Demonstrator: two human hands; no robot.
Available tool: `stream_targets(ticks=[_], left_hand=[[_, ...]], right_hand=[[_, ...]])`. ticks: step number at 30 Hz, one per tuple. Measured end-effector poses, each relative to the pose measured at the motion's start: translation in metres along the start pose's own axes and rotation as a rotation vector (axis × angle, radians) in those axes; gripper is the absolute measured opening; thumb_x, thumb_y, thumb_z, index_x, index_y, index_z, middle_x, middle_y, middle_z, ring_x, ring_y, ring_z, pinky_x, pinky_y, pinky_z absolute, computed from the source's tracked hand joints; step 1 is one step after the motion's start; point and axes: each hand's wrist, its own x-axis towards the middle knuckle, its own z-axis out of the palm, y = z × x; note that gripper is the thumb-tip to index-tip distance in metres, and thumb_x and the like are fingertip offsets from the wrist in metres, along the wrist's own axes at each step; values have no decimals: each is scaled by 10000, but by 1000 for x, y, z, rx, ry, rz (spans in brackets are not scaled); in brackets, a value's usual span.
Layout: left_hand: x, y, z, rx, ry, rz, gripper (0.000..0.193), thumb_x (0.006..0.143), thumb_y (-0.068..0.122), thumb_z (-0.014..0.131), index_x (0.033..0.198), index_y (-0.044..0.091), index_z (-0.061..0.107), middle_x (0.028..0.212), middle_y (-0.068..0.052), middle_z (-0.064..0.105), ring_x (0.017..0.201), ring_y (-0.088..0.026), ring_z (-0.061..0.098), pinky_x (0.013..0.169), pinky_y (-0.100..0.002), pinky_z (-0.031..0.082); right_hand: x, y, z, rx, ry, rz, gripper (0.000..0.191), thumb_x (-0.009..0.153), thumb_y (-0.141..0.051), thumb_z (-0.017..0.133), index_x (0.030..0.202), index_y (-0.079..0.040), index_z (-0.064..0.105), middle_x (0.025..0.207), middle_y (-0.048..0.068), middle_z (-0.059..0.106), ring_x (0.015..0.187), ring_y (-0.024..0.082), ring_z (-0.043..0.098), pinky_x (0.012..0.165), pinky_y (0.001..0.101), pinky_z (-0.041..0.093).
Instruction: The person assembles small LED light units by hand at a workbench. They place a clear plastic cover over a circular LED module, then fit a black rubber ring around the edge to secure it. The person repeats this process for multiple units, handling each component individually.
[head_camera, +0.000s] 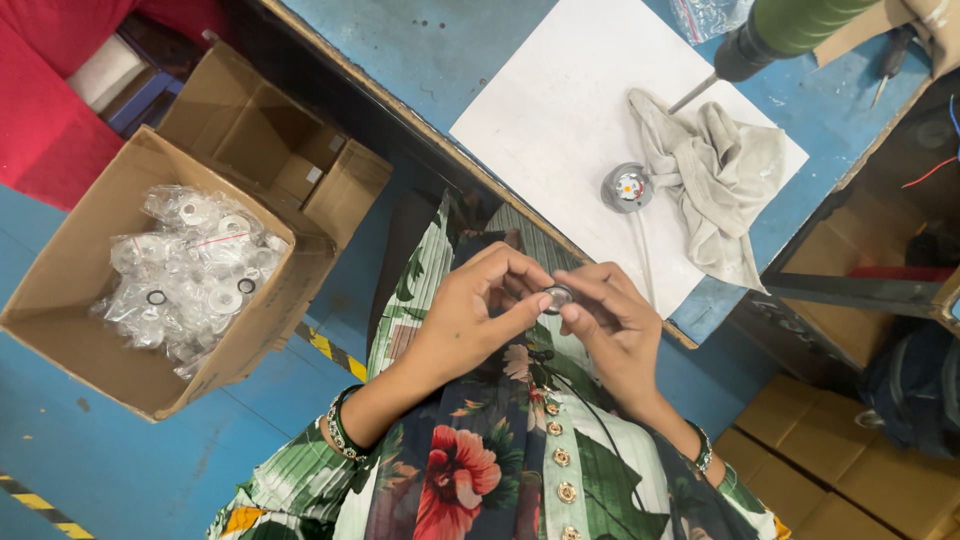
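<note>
You pinched a small round part (557, 297) between both hands, left hand (470, 315) and right hand (615, 320), fingers closed around it above your lap, hiding most of it. A similar part (627, 187) lay on the surface (440, 50) beside a cloth (715, 170).

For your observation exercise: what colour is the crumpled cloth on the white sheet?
The cloth is pale grey-beige, seen in the head view.

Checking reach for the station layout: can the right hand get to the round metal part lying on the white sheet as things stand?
Probably yes. The round metal part lies on the white sheet just beyond the right hand, nothing between, though both hands now pinch a small disc.
</note>
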Motion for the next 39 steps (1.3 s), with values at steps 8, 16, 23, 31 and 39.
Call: stream_targets(ticks=[8, 16, 23, 31, 39], left_hand=[[-4, 20, 0, 110, -2, 111, 191, 961, 70, 701, 1144, 18, 689, 1093, -72, 630, 930, -128, 709, 801, -261, 611], [-6, 19, 3, 145, 13, 163, 186, 967, 78, 708, 1144, 23, 722, 1081, -72, 634, 923, -128, 727, 795, -257, 617], [0, 10, 4, 122, 76, 126, 163, 951, 87, 712, 1095, 10, 707, 1058, -67, 626, 906, -128, 721, 770, -252, 616], [3, 4, 0, 146, 17, 79, 267, 956, 104, 729, 1216, 50, 698, 1099, -72, 597, 924, -139, 706, 802, -266, 615], [2, 12, 1, 641, 51, 343, 366, 887, 156, 790, 1224, 77, 670, 1124, -83, 614, 954, -231, 685, 788, -345, 573]], right_hand=[[-2, 8, -3, 68, 24, -36, 218, 975, -35, 693, 1171, 54, 721, 1076, 107, 610, 857, 137, 644, 690, 260, 560], [-6, 12, -4, -68, 71, -130, 191, 944, 3, 733, 1132, 39, 736, 1019, 86, 603, 810, 108, 608, 673, 220, 477], [-1, 2, -1, -13, 29, -46, 236, 949, -7, 695, 1180, 37, 713, 1048, 83, 622, 857, 123, 644, 688, 235, 544], [11, 14, -2, 203, 5, 134, 233, 956, -32, 686, 1172, 54, 710, 1040, 118, 689, 864, 162, 680, 626, 280, 552], [10, 23, -3, 235, 24, 166, 240, 937, -43, 699, 1147, 72, 704, 1037, 124, 708, 851, 166, 703, 613, 290, 555]])
